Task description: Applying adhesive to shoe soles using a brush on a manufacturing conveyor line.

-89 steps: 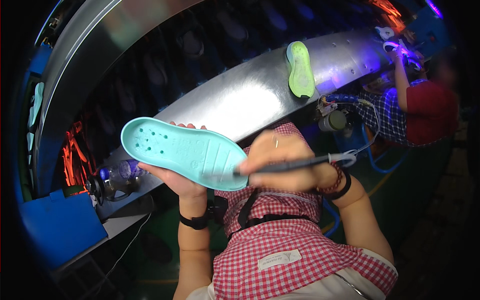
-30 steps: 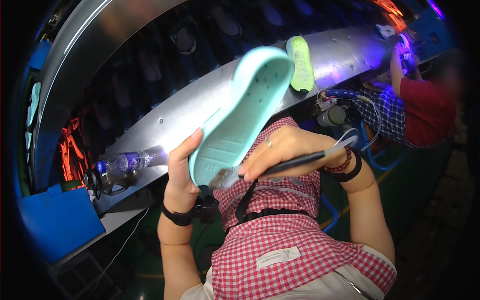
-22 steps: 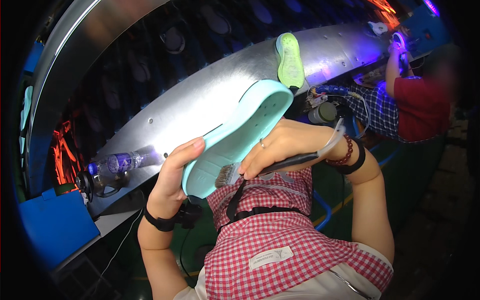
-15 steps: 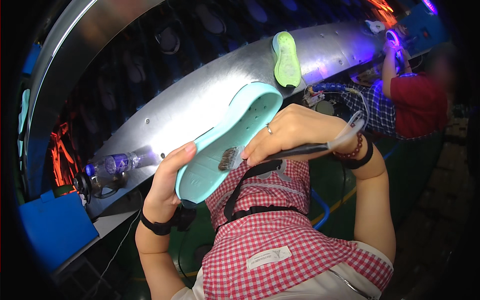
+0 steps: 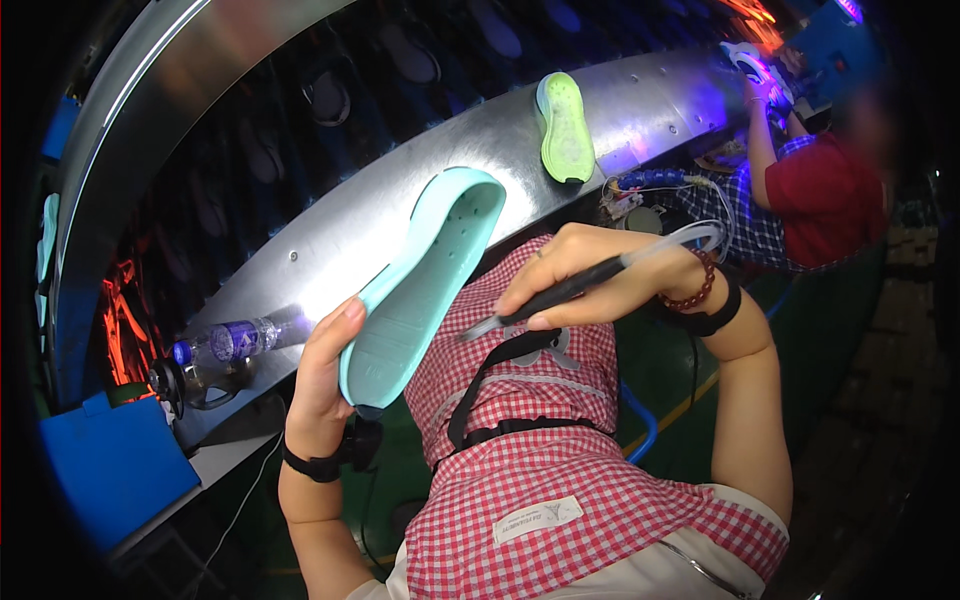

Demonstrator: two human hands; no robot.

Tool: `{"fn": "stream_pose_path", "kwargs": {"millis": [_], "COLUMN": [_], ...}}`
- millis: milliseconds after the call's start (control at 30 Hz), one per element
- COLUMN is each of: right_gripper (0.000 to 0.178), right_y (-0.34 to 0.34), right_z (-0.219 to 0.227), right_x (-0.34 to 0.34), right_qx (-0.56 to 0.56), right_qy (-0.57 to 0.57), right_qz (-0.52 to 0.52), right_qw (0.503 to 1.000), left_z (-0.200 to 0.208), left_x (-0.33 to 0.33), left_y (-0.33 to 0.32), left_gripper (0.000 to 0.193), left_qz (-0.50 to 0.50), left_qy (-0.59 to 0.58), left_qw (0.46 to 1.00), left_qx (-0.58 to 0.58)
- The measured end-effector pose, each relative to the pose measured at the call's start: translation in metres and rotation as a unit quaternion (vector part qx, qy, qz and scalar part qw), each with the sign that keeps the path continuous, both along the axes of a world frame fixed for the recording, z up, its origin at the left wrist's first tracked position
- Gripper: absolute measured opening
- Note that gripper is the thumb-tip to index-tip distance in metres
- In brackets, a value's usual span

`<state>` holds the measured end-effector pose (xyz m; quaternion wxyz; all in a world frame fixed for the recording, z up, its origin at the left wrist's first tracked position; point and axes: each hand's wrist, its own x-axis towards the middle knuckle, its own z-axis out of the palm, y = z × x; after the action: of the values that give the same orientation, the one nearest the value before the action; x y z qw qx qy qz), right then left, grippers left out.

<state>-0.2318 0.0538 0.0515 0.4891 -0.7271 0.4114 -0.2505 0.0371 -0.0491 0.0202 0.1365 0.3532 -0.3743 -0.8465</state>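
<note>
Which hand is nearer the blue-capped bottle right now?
Left. The left hand, gripping the teal sole, is just right of the blue-capped bottle; the right hand, holding the brush, is farther right, beyond the sole.

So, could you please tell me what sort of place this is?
Probably a shoe factory line: the left hand holds a turquoise sole, a yellow-green sole lies on the metal ledge, and a co-worker is busy farther along it.

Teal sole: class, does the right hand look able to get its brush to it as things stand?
Probably yes: the right hand holds the brush beside the teal sole, whose open side faces it, and nothing visible stands between.
</note>
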Motion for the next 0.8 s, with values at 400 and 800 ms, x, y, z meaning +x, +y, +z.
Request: {"fn": "stream_pose_path", "kwargs": {"millis": [400, 800], "right_gripper": [0.013, 0.011], "right_y": [-0.023, -0.041], "right_z": [-0.012, -0.007], "right_x": [0.061, 0.069], "right_qx": [0.046, 0.019], "right_qy": [-0.164, -0.156], "right_qz": [-0.223, -0.238], "right_qw": [0.960, 0.958], "left_z": [-0.002, -0.014], "left_x": [-0.029, -0.032], "left_y": [0.017, 0.012], "left_gripper": [0.038, 0.043], "left_qz": [0.026, 0.065], "left_qy": [-0.027, -0.045], "left_qw": [0.987, 0.979], "left_qx": [-0.156, -0.186]}}
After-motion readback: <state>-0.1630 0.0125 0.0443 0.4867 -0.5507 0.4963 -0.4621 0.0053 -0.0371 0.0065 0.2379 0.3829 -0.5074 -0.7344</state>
